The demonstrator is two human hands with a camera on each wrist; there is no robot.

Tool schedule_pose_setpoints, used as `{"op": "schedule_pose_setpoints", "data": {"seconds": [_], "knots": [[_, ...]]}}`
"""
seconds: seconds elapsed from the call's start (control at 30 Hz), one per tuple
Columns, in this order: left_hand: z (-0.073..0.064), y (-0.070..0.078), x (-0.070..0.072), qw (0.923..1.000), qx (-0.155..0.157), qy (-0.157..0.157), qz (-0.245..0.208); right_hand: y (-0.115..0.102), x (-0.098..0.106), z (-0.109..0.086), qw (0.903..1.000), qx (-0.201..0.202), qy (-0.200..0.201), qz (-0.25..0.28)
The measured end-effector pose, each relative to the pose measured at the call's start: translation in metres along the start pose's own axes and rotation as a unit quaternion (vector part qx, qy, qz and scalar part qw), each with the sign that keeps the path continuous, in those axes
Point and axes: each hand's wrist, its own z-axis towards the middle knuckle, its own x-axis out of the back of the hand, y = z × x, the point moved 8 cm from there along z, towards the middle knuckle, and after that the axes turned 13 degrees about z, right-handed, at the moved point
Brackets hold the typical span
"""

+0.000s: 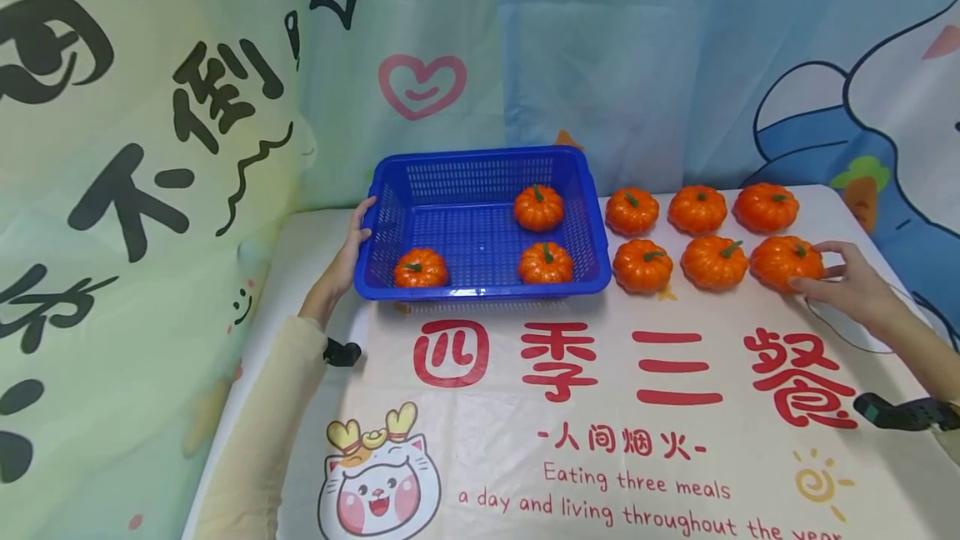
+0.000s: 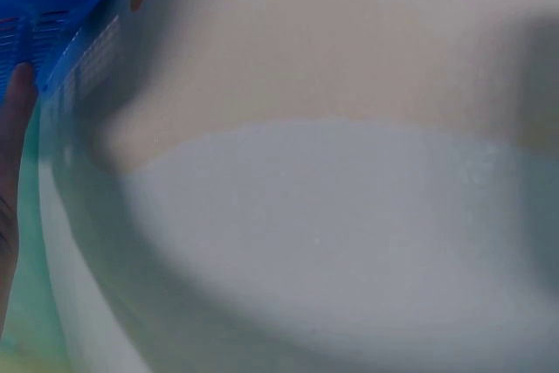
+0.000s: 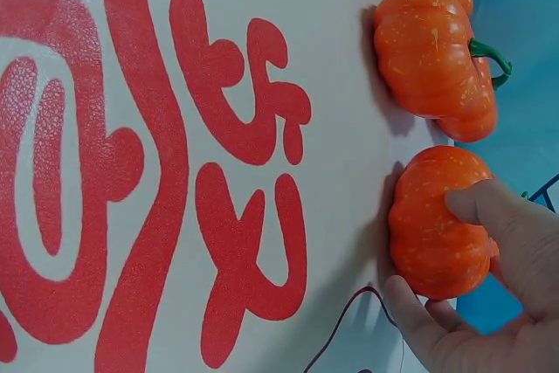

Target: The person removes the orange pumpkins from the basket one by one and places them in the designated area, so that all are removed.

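Note:
A blue plastic basket (image 1: 480,293) with slotted walls stands on the table, holding three orange toy pumpkins with green stems. One pumpkin (image 1: 538,207) is at its back right, another (image 1: 546,262) at the front right, a third (image 1: 421,268) at the front left. My left hand (image 1: 347,252) touches the basket's left side near the rim; the left wrist view shows one straight finger (image 2: 19,93) against the outer wall. At the right, my right hand (image 1: 855,286) grips the nearer end pumpkin (image 3: 437,224) between thumb and fingers. That pumpkin still appears on the table.
Right of the basket, more pumpkins stand in two rows: a back row with a pumpkin (image 1: 697,209) in its middle, and a front row including another (image 1: 714,262). A printed cloth (image 1: 600,407) covers the table (image 1: 300,232). Curtains (image 1: 622,65) hang close behind.

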Motion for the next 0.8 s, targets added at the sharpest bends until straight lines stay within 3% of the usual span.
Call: {"op": "schedule_pose_setpoints", "data": {"seconds": [0.6, 0.8], "knots": [[0.0, 0.001, -0.002, 1.0, -0.004, -0.002, 0.001, -0.003, 0.005, 0.0, 0.9981, -0.01, 0.044, -0.043], [0.002, -0.002, -0.001, 1.0, 0.004, -0.002, 0.007, -0.032, 0.015, -0.009, 0.9921, 0.023, 0.11, -0.055]]}}
